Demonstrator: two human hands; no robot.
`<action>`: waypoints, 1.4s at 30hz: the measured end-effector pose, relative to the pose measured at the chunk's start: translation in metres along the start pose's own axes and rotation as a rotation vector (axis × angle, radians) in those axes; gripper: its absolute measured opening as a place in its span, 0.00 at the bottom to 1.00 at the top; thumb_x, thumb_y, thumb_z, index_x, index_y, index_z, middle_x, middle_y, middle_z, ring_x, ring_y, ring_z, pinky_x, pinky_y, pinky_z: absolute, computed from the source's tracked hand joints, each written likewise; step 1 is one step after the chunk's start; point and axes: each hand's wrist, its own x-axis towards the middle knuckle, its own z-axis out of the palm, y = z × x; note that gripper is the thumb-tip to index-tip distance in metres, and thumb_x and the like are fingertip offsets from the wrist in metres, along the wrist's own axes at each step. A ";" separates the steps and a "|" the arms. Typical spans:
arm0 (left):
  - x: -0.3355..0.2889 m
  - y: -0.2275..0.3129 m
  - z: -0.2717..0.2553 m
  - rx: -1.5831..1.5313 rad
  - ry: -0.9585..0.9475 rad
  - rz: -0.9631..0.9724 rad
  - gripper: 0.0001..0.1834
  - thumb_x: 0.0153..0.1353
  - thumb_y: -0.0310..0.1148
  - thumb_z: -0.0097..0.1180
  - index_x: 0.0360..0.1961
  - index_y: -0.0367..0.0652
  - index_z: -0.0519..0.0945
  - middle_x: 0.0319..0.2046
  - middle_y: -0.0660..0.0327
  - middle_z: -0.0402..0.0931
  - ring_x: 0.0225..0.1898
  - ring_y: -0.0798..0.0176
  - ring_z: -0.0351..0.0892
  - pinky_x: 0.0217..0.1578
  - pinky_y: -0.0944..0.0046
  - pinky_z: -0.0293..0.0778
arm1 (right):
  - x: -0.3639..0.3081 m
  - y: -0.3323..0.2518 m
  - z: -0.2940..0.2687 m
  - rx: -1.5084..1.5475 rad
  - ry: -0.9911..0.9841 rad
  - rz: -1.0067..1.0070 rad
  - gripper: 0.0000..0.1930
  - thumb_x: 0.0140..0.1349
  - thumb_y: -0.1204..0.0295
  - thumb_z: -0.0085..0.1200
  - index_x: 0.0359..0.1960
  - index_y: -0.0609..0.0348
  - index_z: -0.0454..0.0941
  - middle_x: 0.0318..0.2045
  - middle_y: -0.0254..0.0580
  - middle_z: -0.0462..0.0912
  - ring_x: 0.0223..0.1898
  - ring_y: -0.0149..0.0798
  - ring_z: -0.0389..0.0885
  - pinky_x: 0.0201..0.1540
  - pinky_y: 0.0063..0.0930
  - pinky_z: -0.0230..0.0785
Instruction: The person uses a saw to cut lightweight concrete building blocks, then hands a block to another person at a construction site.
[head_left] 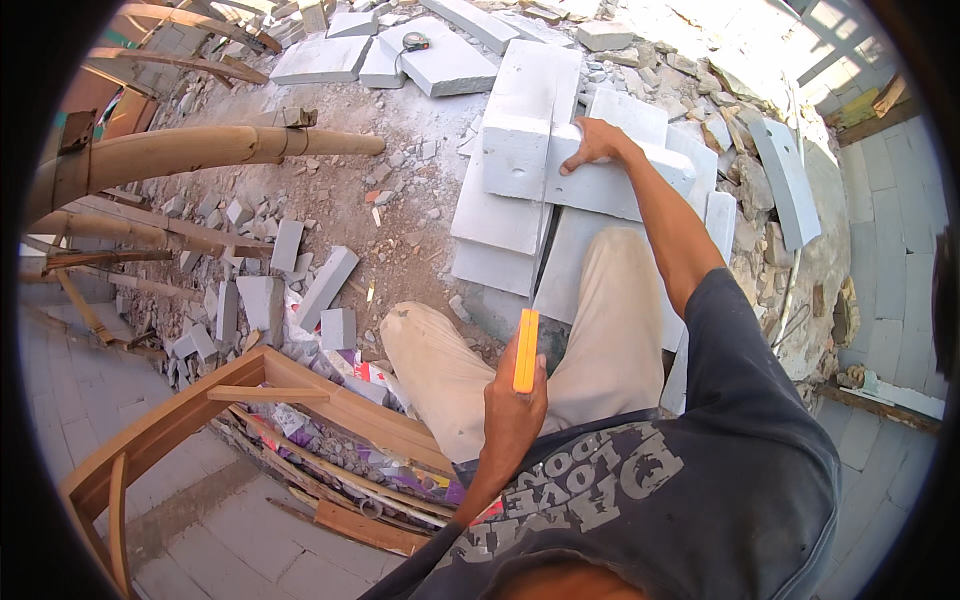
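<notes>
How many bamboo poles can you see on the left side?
3 clear ones: a thick pole pointing right toward the rubble, a thinner one above it, and another below it. More may be hidden at the rim.

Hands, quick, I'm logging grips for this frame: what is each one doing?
Left hand: closed around an orange tool, held upright.
Right hand: open, fingers spread, resting on a pale grey block.

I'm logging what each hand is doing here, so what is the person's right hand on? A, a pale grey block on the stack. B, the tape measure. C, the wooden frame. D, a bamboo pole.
A: the right hand rests flat on a pale grey block atop the stack, while the left hand holds an orange tool.
</notes>
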 end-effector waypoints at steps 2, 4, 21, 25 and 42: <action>-0.022 0.003 -0.011 0.039 0.071 0.093 0.24 0.72 0.27 0.55 0.68 0.31 0.71 0.50 0.35 0.81 0.51 0.40 0.86 0.49 0.54 0.79 | -0.004 -0.022 -0.005 -0.004 -0.054 0.021 0.62 0.25 0.42 0.80 0.65 0.66 0.73 0.62 0.56 0.81 0.61 0.55 0.80 0.65 0.55 0.67; 0.046 -0.004 0.005 0.037 -0.013 -0.070 0.21 0.73 0.30 0.56 0.62 0.30 0.74 0.41 0.36 0.82 0.41 0.41 0.87 0.42 0.53 0.79 | -0.010 -0.038 -0.004 -0.024 -0.065 0.020 0.61 0.25 0.42 0.80 0.65 0.66 0.73 0.61 0.56 0.81 0.61 0.55 0.80 0.65 0.58 0.66; -0.006 -0.015 -0.004 0.043 0.017 0.038 0.21 0.72 0.29 0.56 0.64 0.34 0.74 0.42 0.36 0.83 0.48 0.38 0.87 0.46 0.50 0.80 | 0.000 0.011 0.004 0.005 0.050 -0.036 0.60 0.24 0.42 0.79 0.61 0.69 0.75 0.54 0.63 0.83 0.57 0.56 0.83 0.59 0.44 0.75; -0.001 0.000 -0.013 0.015 0.038 -0.091 0.20 0.73 0.29 0.55 0.62 0.33 0.75 0.41 0.37 0.83 0.46 0.38 0.87 0.45 0.50 0.80 | 0.004 -0.023 0.004 0.085 -0.027 0.006 0.58 0.23 0.43 0.80 0.60 0.64 0.77 0.53 0.58 0.85 0.56 0.55 0.83 0.59 0.44 0.74; 0.013 -0.011 -0.003 0.041 -0.045 -0.112 0.20 0.72 0.29 0.57 0.61 0.31 0.75 0.41 0.36 0.82 0.41 0.42 0.87 0.43 0.53 0.79 | -0.018 -0.017 -0.001 0.024 -0.010 0.009 0.58 0.27 0.44 0.80 0.63 0.63 0.74 0.57 0.55 0.83 0.60 0.57 0.80 0.63 0.64 0.66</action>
